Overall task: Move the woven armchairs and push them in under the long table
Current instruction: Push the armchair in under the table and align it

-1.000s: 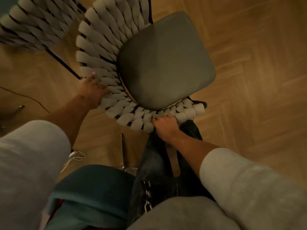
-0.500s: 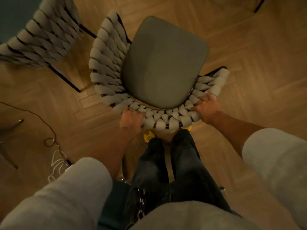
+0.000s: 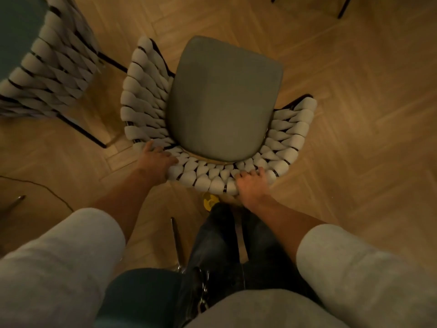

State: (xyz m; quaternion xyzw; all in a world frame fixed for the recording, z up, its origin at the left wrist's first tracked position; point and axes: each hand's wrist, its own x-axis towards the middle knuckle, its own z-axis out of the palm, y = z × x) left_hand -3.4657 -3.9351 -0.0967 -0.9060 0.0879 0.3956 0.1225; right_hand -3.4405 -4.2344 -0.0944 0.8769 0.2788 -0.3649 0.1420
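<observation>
Mid-frame, on the herringbone wood floor [image 3: 359, 119]: woven armchair [image 3: 220, 119], seen from above, w/ grey seat cushion [image 3: 227, 91] inside a curved back of thick pale woven straps [image 3: 142, 107] on a dark frame. Open front toward 12 o'clock, curved back toward 6 o'clock, right in front of the person. Left hand [image 3: 157, 162] on the back's rim at approx 8 o'clock of the chair, fingers [image 3: 170, 159] curled over the straps and clamped on them. Right hand [image 3: 251, 185] on the rim at approx 5 o'clock, fingers [image 3: 256, 172] likewise hooked over the straps and gripping. Both forearms bare, pale grey sleeves [image 3: 354, 268] pushed up. Below the back at 6 o'clock: the person's legs in dark jeans [image 3: 220, 245], plus a small yellow item [image 3: 209, 201] on the floor just under the rim; can't tell what it is. At 10 o'clock, near but not touching: second woven armchair [image 3: 54, 74], same straps, thin dark legs, partly cut off by the frame edge. At 9 o'clock a thin dark cable [image 3: 47, 190] across the floor. At 7 o'clock a slim metal leg [image 3: 176, 242] beside the jeans. At 1 o'clock, far edge, another dark furniture leg [image 3: 344, 7], too little shown to identify.
</observation>
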